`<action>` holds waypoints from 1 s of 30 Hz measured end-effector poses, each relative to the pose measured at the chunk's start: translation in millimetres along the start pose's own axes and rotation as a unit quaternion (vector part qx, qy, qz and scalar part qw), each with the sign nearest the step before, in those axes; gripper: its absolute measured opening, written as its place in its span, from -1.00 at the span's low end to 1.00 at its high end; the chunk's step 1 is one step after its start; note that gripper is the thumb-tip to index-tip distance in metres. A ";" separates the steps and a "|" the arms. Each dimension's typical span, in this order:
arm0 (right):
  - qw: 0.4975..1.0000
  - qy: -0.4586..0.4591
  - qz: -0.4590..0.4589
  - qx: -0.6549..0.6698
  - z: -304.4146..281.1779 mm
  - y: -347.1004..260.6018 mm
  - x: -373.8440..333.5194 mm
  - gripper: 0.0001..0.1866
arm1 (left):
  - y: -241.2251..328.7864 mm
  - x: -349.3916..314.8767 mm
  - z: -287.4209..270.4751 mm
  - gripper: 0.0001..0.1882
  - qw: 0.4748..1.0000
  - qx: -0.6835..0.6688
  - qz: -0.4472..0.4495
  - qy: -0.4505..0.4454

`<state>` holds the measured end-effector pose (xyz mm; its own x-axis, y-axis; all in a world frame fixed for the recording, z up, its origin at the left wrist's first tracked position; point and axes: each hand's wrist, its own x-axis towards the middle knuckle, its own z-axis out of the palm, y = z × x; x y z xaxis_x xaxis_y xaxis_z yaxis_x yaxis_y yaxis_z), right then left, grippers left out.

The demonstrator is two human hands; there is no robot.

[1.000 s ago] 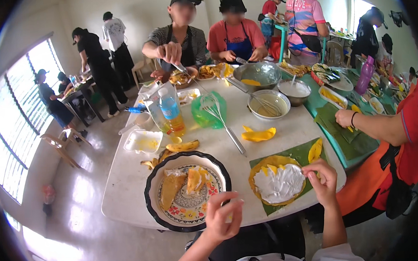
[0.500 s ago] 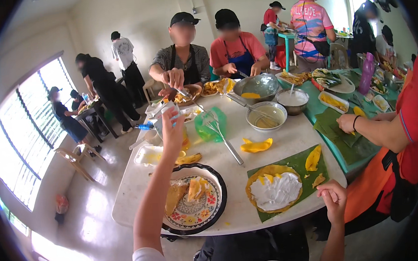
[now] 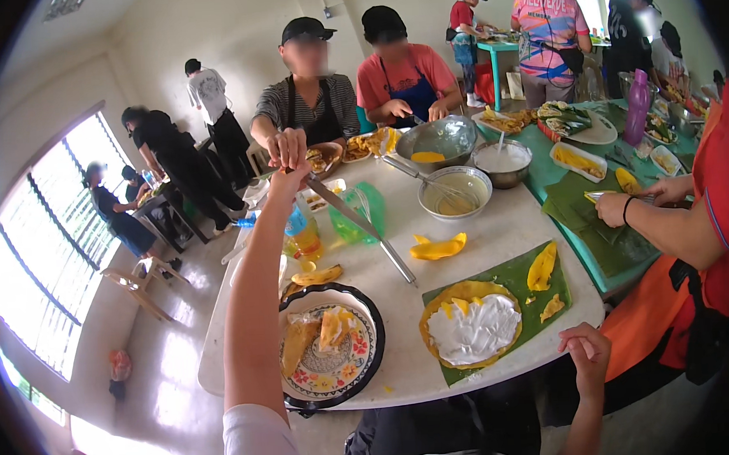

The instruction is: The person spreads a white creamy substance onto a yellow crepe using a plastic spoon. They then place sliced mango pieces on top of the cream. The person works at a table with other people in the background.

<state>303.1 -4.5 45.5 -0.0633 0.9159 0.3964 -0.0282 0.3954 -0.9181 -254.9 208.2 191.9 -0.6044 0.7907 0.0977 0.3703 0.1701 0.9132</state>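
My left hand [image 3: 291, 179] is stretched across the table, its fingers closed at the handle end of a long metal knife [image 3: 330, 196]. A co-worker's hand [image 3: 284, 148] meets mine at that handle and partly hides the grip. At the right front edge, my right hand [image 3: 587, 352] hovers with curled fingers, nothing visible in it. Left of that hand, a round yellow crepe [image 3: 428, 344] spread with white cream [image 3: 476, 337] and topped with small mango pieces lies on a banana leaf [image 3: 542, 317]. A patterned plate [image 3: 380, 330] with filled, folded crepes [image 3: 300, 344] sits below my left forearm.
A whisk [image 3: 395, 259] lies mid-table by a green plastic bag [image 3: 346, 228]. Mango peel [image 3: 438, 247], a batter bowl [image 3: 454, 214], a cream pot [image 3: 517, 172] and a pan [image 3: 463, 140] stand around it. Another person's arm [image 3: 669, 224] works at the right.
My left hand has moved up and away from me to meet the co-worker's hand, its fingers closing at the knife handle. My right hand stays curled, nearly in place.
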 end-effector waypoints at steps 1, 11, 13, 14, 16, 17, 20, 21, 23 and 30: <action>1.000 -0.006 0.002 -0.007 -1.1 -0.5 -0.9 -0.87 | 2.1 -1.7 0.6 -0.64 1.000 0.012 0.012 -0.005; 0.999 -0.037 0.019 0.014 -4.7 -6.5 -6.1 -0.89 | 12.0 -5.6 1.2 -0.75 0.999 -0.051 -0.002 -0.006; 0.999 -0.032 0.020 0.016 -5.0 -8.9 -6.9 -0.88 | 27.9 -20.2 7.1 -0.75 0.997 -0.058 0.011 -0.048; 0.999 -0.029 0.022 0.018 -4.8 -9.5 -7.1 -0.88 | 38.2 -29.7 9.8 -0.75 0.996 -0.061 0.018 -0.070; 0.999 -0.036 0.024 0.019 -2.6 -11.5 -7.2 -0.88 | 60.2 -53.9 10.7 -0.73 0.992 -0.010 0.050 -0.117; 0.999 -0.044 0.025 0.017 0.1 -13.5 -6.2 -0.87 | 66.2 -60.7 10.5 -0.71 0.988 0.016 0.065 -0.140; 0.998 -0.066 0.006 -0.007 11.0 -19.2 -0.9 -0.86 | 89.7 -99.6 20.8 -0.66 0.957 0.012 0.124 -0.261; 0.997 -0.081 -0.005 -0.014 18.1 -22.7 2.1 -0.86 | 95.1 -119.6 22.5 -0.66 0.952 0.015 0.131 -0.277; 0.991 -0.089 -0.058 -0.081 35.5 -37.8 7.6 -0.85 | 92.3 -135.4 34.4 -0.65 0.938 0.058 0.159 -0.301; 0.862 -0.074 -0.331 -0.377 65.7 -74.0 37.0 -0.49 | 93.1 -222.2 66.7 -0.66 0.799 0.027 0.237 -0.552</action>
<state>237.3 -4.4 128.2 -0.4102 0.4755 0.7782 0.5456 0.8117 -0.2084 -39.1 87.6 228.8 0.5926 0.8055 -0.0071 0.4202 -0.3016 0.8558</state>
